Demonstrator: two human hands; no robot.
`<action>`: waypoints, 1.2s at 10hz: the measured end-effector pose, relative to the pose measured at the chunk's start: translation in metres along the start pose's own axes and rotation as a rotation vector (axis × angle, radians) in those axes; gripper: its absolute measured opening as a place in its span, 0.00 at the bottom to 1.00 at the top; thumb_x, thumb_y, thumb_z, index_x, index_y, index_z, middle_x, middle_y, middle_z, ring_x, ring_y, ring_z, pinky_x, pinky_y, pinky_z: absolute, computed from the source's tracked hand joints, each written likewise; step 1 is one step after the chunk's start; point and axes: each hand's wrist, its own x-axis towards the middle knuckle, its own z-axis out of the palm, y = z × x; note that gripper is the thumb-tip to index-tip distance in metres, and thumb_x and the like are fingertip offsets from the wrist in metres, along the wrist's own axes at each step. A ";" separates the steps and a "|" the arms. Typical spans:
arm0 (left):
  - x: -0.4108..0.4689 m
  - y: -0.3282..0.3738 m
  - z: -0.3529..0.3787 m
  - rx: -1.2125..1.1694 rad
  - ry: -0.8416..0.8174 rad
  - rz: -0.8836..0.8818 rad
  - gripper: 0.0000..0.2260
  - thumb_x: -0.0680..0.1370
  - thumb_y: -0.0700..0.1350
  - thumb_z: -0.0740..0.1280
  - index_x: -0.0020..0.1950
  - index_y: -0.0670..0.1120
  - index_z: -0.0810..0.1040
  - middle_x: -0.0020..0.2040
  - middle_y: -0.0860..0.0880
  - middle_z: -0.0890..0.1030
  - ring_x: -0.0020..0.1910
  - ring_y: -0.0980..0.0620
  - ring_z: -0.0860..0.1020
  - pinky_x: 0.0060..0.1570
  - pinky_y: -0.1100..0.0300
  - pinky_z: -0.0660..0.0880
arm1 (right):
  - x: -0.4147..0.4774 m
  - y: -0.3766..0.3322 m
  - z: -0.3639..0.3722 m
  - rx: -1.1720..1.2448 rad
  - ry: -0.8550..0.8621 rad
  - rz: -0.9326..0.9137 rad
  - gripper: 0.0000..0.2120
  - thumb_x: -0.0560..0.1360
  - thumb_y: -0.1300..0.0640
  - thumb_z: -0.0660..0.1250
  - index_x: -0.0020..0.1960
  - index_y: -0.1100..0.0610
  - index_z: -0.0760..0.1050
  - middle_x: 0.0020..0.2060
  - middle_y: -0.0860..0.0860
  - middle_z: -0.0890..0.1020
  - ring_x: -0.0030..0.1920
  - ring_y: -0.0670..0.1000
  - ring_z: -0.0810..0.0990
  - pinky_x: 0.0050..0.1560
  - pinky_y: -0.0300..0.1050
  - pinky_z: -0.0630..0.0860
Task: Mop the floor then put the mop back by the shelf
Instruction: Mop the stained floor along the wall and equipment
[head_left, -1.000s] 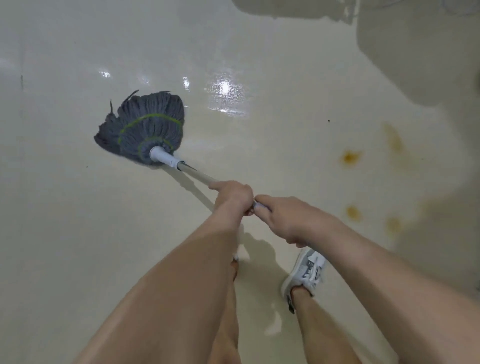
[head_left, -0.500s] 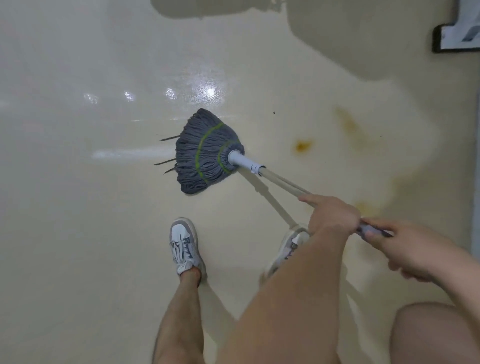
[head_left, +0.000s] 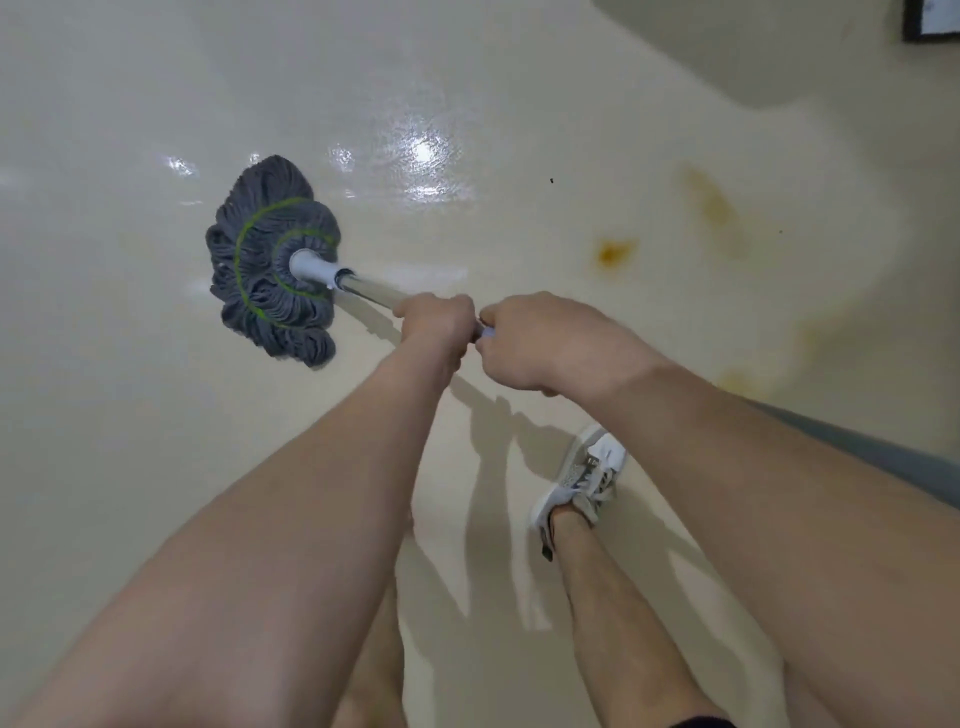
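Grey string mop (head_left: 272, 260) lay splayed on the cream floor (head_left: 104, 441) at far left, our left hand (head_left: 439, 325) and right hand (head_left: 545, 343) both wrapped round its handle, orange stains (head_left: 613, 252) at right, white shoe (head_left: 582, 478) near us.

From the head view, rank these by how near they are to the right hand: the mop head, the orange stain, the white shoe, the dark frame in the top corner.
Measured from the right hand:
1. White shoe, just below the hand.
2. Orange stain, up and to its right; too close to the shoe to rank with confidence.
3. Mop head, far left, past the left hand.
4. Dark frame, top right corner.
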 end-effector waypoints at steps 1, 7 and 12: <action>-0.010 -0.021 0.002 0.202 -0.009 0.000 0.26 0.77 0.41 0.60 0.73 0.34 0.64 0.66 0.35 0.76 0.54 0.38 0.79 0.38 0.58 0.71 | -0.006 0.008 0.018 0.122 -0.121 0.024 0.10 0.78 0.53 0.56 0.48 0.52 0.75 0.35 0.53 0.79 0.26 0.53 0.75 0.29 0.39 0.71; -0.218 0.053 0.321 0.388 -0.478 0.104 0.21 0.80 0.37 0.54 0.73 0.31 0.63 0.70 0.29 0.68 0.68 0.31 0.69 0.66 0.44 0.66 | -0.172 0.341 -0.011 0.494 0.031 0.498 0.11 0.80 0.47 0.56 0.55 0.44 0.76 0.28 0.55 0.72 0.23 0.53 0.70 0.25 0.38 0.65; -0.085 0.140 0.227 0.470 -0.247 0.311 0.11 0.77 0.45 0.59 0.39 0.39 0.72 0.23 0.46 0.69 0.24 0.47 0.63 0.27 0.64 0.59 | -0.031 0.235 -0.098 0.237 0.014 0.249 0.08 0.79 0.57 0.56 0.45 0.59 0.71 0.33 0.55 0.77 0.28 0.55 0.76 0.29 0.43 0.72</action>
